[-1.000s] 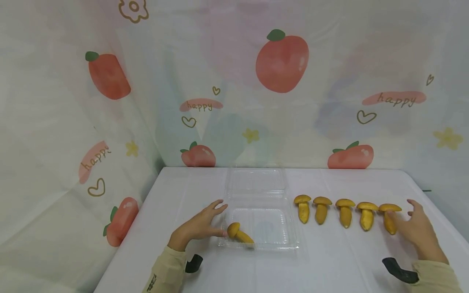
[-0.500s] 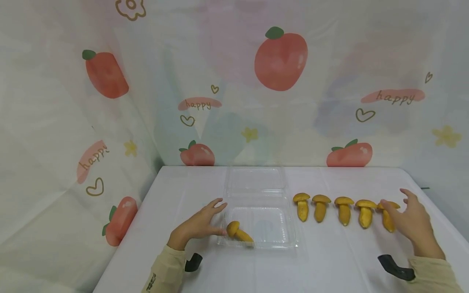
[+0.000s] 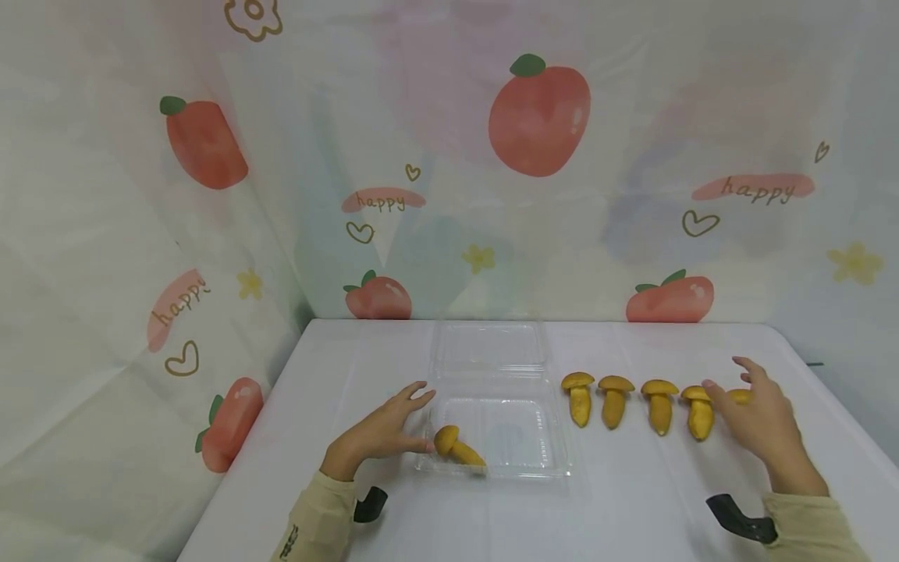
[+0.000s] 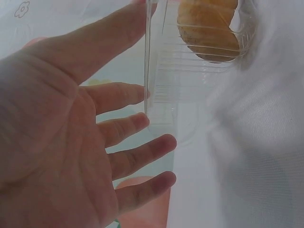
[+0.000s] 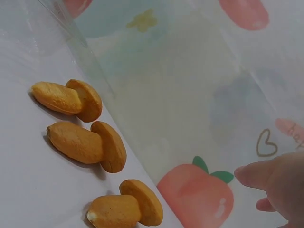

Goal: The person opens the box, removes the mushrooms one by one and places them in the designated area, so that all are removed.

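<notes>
My left hand point(image 3: 382, 429) is at the left side of a clear plastic clamshell box point(image 3: 520, 473); its straight fingers are spread and touch the rim point(image 4: 148, 61). One yellow-brown mushroom point(image 3: 460, 450) lies tilted in the box's near left corner. Right of the box, several like mushrooms lie in a row, caps away from me, from the leftmost mushroom point(image 3: 579, 400) onward. My right hand point(image 3: 762, 417) hovers with fingers apart, its thumb by the cap of the second mushroom from the right point(image 3: 699, 414). It covers most of the rightmost mushroom point(image 3: 740, 396). I see nothing held in it.
The box's clear lid point(image 3: 489, 347) lies folded back toward the far table edge. A white-covered table point(image 3: 604, 507) carries everything. Behind and to the left hangs a cloth point(image 3: 449, 140) printed with fruit and hearts. A black strap piece point(image 3: 740, 519) sticks out at my right wrist.
My right hand has moved left, from the rightmost mushroom toward the one beside it. The left hand, the box and the mushrooms have stayed in place.
</notes>
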